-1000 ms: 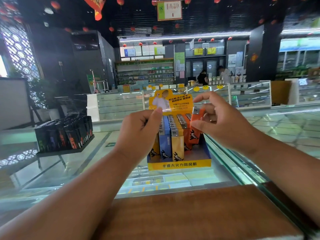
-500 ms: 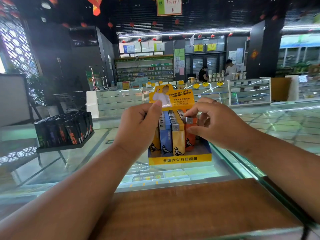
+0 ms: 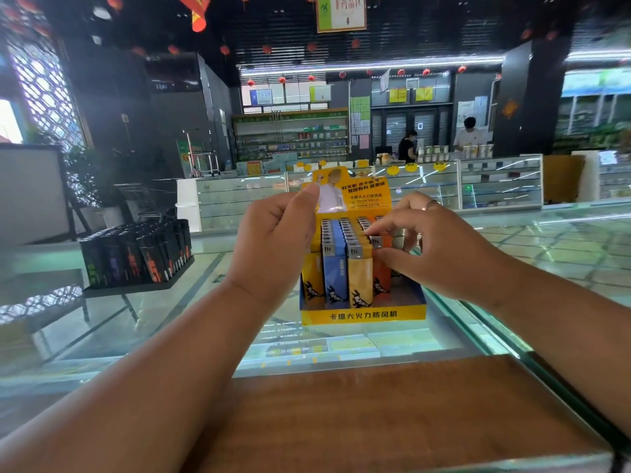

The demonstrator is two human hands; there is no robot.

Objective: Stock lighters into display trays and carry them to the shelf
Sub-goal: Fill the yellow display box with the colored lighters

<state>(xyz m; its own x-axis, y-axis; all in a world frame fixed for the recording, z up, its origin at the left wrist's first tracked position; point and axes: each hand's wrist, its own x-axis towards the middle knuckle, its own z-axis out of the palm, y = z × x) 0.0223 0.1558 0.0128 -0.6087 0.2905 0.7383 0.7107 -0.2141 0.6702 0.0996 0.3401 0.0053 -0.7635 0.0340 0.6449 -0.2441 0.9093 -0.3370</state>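
A yellow and blue display tray (image 3: 363, 315) stands on the glass counter, filled with rows of upright yellow, blue and orange lighters. My left hand (image 3: 273, 240) pinches the tray's upright yellow header card (image 3: 365, 196) at its left edge. My right hand (image 3: 430, 244) pinches the metal top of an orange lighter (image 3: 380, 264), which stands low in the front right row. The rest of that row is hidden behind my right hand.
A black tray of dark lighters (image 3: 136, 257) stands on the glass counter (image 3: 170, 319) to the left. A wooden ledge (image 3: 392, 414) runs along the near edge. More glass counters, shelves and two people stand at the back of the shop.
My right hand brought the orange lighter down from beside the header card into the front right row of the tray. My left hand stayed on the card.
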